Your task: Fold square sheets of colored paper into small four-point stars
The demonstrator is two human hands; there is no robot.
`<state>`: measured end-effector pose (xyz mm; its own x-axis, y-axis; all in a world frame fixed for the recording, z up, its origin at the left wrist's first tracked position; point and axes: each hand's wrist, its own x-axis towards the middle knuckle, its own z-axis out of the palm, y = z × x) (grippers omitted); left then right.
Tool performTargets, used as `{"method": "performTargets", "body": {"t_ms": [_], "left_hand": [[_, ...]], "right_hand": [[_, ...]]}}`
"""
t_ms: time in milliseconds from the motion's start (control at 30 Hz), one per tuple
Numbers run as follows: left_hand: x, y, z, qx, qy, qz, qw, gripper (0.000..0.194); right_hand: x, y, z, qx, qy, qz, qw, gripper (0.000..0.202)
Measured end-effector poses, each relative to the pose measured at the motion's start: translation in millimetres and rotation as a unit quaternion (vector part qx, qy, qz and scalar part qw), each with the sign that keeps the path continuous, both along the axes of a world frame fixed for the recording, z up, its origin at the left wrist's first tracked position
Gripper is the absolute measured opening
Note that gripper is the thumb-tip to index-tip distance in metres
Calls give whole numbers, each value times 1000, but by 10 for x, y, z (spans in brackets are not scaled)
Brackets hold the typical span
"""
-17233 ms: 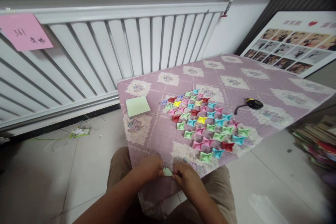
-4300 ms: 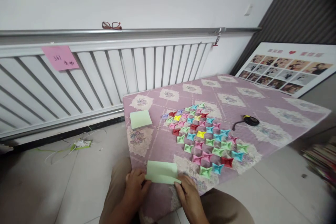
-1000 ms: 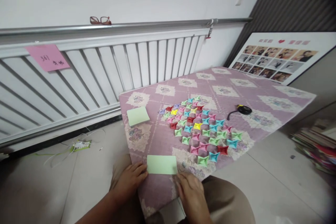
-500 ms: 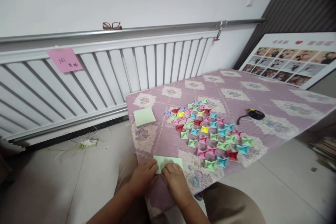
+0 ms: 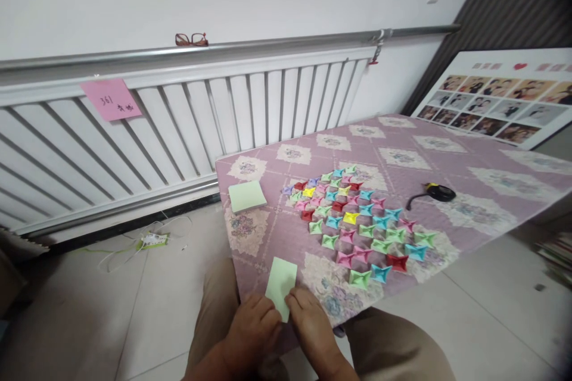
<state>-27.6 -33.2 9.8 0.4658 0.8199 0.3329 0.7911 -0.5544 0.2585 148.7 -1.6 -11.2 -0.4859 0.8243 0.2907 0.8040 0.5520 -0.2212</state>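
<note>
A light green folded paper (image 5: 282, 283) lies near the table's front edge, its long side pointing away from me. My left hand (image 5: 255, 322) has its curled fingers on the paper's lower left edge. At the right edge, my right hand (image 5: 308, 315) pinches the same paper with bent fingers. Both thumbs are mostly hidden. Beyond my hands, several small folded paper shapes (image 5: 351, 218) in green, blue, pink, red, yellow and purple stand in rows. To the left rests a stack of light green paper squares (image 5: 247, 195).
A flowered pink cloth (image 5: 286, 232) covers the table. A black and yellow object (image 5: 440, 192) with a strap lies at the right. Behind the table is a white radiator (image 5: 268, 107) with a pink note (image 5: 111, 100). A photo board (image 5: 500, 92) leans at the back right.
The green paper has turned from lying crosswise to pointing lengthwise away from me. Both hands have shifted slightly towards me, now at its near end. The view has moved a little.
</note>
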Motion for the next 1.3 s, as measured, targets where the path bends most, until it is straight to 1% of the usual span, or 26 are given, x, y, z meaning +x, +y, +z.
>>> {"method": "performTargets", "body": {"t_ms": [33,100,167,233,300,433,533,600,733,800,900,1067,1300], "left_hand": [[9,-56,4,0,-24,-15,1000,9],[-1,-117,-12,-3,-57,-15,998,21],[-29,-106,-61,-15,-63,11,998,30],[-45,-46,-123,-32,-56,35,997,35],[-33,32,-176,-49,-49,47,997,34],[35,147,-209,-91,-50,70,992,21],[58,167,-190,-111,-69,80,988,22],[61,158,-172,-121,-84,96,984,23],[89,149,-127,-158,-77,175,969,12],[115,165,-92,-184,-63,206,959,11],[153,211,-27,-216,-43,225,949,13],[182,295,67,-240,-2,235,942,22],[181,392,105,-277,17,241,930,21]], "right_hand": [[56,-12,-13,-1,17,2,1000,21],[170,-24,-31,-1,48,4,999,22],[266,-32,-41,-6,82,9,997,26],[331,-45,-47,-19,116,18,993,29],[365,-66,-52,-45,123,22,991,32],[373,-90,-40,-103,113,10,988,36],[351,-58,-9,-93,121,-17,988,39],[329,-23,13,-88,125,-35,988,34],[281,26,38,-95,122,-74,985,13],[260,33,37,-96,116,-89,985,9],[229,36,27,-89,111,-106,984,15],[162,44,3,-68,110,-149,980,23],[123,48,1,-71,106,-181,975,26]]}}
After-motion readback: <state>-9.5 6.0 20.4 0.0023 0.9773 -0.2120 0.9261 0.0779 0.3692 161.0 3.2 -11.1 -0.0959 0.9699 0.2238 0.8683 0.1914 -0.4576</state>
